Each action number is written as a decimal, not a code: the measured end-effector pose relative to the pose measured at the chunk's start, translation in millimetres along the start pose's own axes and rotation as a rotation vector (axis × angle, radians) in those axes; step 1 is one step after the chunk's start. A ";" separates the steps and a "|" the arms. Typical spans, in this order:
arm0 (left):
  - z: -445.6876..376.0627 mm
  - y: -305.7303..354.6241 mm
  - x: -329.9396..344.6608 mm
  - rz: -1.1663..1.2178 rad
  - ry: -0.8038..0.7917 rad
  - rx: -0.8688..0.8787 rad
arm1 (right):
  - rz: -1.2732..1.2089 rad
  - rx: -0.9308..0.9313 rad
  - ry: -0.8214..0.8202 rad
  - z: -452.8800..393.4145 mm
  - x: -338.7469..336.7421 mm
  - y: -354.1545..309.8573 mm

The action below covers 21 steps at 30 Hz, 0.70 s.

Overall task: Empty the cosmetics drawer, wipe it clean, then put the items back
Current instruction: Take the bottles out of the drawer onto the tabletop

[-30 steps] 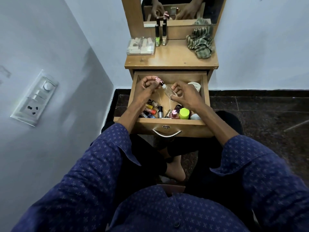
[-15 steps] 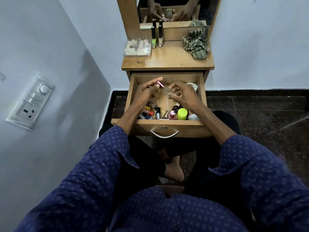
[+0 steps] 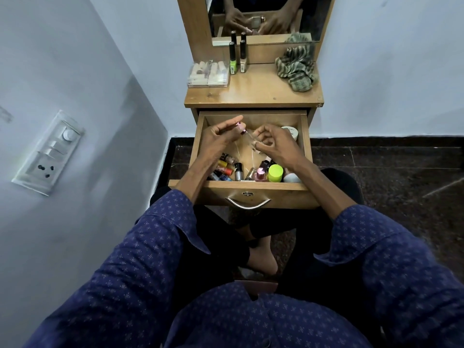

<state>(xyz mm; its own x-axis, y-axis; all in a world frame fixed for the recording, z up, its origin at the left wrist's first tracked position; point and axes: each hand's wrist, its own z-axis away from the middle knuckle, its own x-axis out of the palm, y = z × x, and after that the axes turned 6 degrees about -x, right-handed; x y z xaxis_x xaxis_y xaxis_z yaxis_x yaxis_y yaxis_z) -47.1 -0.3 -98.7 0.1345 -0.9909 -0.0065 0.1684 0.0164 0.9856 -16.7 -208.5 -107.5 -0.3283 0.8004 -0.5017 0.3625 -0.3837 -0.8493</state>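
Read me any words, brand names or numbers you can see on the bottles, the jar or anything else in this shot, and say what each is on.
Nothing here can be read.
White jar at the drawer's back right: dark marks on the lid, too blurred.
Green bottle and beige bottle on the table top: label patches, too small.
Small bottles at the drawer's front: print too small.
Clear bottle held by both hands: no print visible.

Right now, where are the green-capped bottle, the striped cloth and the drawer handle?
Green-capped bottle [image 3: 275,171], head view, on its cap.
Striped cloth [image 3: 297,66], head view, middle of the bundle.
Drawer handle [image 3: 248,204], head view, centre of the metal bar.
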 end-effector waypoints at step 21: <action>-102.2 102.2 37.6 -0.443 0.140 0.269 | 0.212 -0.112 0.442 -152.4 -76.5 -49.9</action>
<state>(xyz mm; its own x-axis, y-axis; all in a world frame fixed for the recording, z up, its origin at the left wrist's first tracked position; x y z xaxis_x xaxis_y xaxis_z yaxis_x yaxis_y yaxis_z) 74.9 -22.2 -15.5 0.2398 -0.8675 -0.4358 -0.0154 -0.4522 0.8918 123.3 -180.4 -1.8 0.1551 0.8380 -0.5232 0.4804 -0.5267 -0.7013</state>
